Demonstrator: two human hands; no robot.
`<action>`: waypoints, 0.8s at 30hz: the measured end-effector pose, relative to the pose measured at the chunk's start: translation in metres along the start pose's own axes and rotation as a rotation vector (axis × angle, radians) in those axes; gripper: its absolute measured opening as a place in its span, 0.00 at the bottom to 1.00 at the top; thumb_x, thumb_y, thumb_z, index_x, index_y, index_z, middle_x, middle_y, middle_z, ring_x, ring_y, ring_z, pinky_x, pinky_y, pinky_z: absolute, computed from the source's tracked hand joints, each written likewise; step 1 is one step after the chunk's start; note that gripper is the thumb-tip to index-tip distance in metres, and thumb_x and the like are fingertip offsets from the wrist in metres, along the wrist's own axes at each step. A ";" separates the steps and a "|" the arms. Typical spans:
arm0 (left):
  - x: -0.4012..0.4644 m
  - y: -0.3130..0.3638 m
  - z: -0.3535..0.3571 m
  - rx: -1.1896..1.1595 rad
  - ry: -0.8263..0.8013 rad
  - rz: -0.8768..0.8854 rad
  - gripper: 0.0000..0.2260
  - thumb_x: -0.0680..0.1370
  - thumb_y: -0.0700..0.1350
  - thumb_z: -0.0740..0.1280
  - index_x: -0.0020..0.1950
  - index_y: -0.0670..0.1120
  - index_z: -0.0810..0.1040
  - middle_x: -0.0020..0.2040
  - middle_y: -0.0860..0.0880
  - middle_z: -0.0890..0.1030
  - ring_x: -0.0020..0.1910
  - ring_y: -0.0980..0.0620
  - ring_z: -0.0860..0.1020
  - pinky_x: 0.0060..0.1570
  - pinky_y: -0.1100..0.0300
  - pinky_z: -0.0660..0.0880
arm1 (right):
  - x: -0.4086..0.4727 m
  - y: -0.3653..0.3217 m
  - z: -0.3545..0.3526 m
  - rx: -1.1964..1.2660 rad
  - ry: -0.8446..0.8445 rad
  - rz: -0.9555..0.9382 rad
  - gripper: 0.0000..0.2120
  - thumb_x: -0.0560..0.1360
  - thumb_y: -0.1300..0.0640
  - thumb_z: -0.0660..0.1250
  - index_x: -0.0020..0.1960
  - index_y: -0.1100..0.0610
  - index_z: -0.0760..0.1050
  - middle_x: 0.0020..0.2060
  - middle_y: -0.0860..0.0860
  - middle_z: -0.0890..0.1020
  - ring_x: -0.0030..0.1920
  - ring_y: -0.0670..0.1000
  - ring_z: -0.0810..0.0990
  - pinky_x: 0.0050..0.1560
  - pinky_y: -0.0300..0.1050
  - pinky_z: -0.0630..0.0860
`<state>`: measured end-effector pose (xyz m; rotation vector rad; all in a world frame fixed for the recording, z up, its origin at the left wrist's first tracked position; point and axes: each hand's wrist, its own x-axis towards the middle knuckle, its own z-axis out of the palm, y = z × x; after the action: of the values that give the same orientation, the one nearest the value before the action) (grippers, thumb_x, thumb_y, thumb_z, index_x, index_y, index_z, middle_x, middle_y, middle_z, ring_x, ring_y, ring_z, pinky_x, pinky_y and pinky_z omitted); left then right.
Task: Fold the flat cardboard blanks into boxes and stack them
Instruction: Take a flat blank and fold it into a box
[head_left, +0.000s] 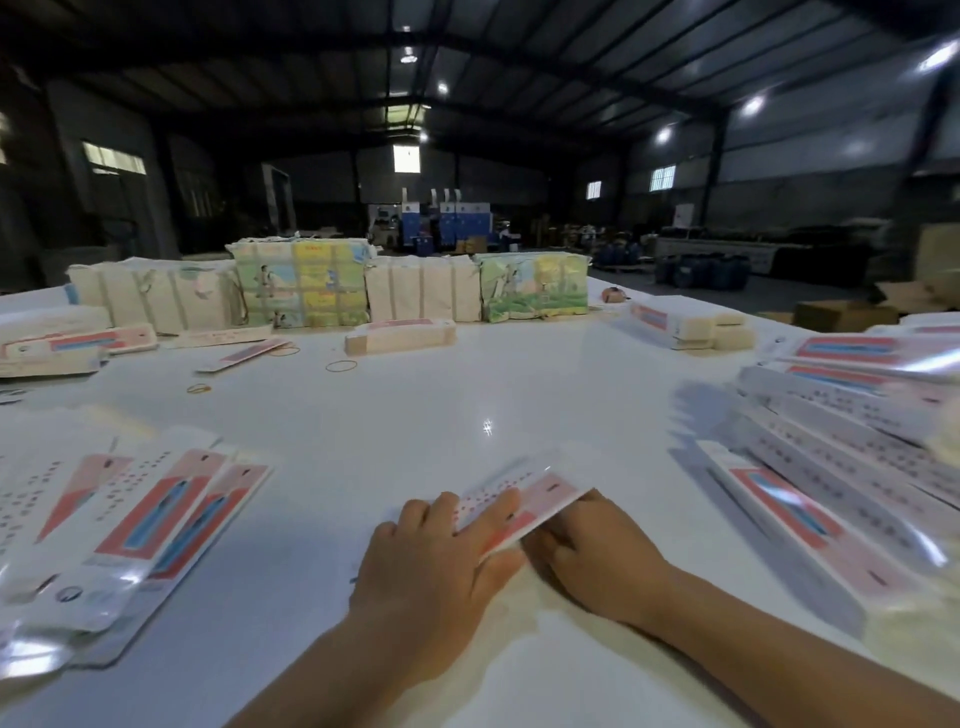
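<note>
A dim warehouse surrounds a glossy white table (415, 405). Near its front edge lies one flat cardboard blank (524, 501), probably light, thin and slippery, best taken by its long edges. The left hand (436, 566) presses straight fingers on top of it; the right hand (597, 556) curls its fingers under the right edge, gripping it.

left hand (436, 551) flat, right hand (597, 556) curled
</note>
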<state>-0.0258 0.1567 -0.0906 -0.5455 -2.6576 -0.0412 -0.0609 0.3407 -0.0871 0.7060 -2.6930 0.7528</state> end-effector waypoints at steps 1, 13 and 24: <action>0.000 -0.001 0.000 0.003 0.014 -0.004 0.30 0.71 0.68 0.28 0.73 0.66 0.38 0.66 0.56 0.64 0.59 0.51 0.65 0.54 0.59 0.65 | 0.001 -0.003 -0.003 0.114 0.040 0.070 0.12 0.75 0.64 0.59 0.51 0.57 0.80 0.52 0.50 0.83 0.53 0.49 0.78 0.55 0.46 0.74; -0.001 0.002 -0.002 0.054 -0.039 -0.149 0.38 0.68 0.73 0.33 0.75 0.58 0.39 0.71 0.54 0.59 0.65 0.52 0.63 0.67 0.52 0.61 | 0.004 -0.008 -0.022 1.238 0.161 0.503 0.11 0.77 0.65 0.60 0.36 0.64 0.72 0.28 0.61 0.78 0.21 0.52 0.71 0.20 0.41 0.67; 0.001 0.013 -0.023 0.017 0.160 -0.257 0.39 0.67 0.72 0.51 0.62 0.44 0.75 0.49 0.46 0.79 0.41 0.50 0.75 0.41 0.61 0.69 | -0.008 -0.005 -0.020 0.251 0.370 0.152 0.15 0.79 0.49 0.58 0.64 0.46 0.73 0.66 0.44 0.67 0.66 0.46 0.69 0.62 0.35 0.69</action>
<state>-0.0128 0.1664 -0.0700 -0.1840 -2.5513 -0.1321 -0.0497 0.3510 -0.0717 0.3682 -2.3553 1.1488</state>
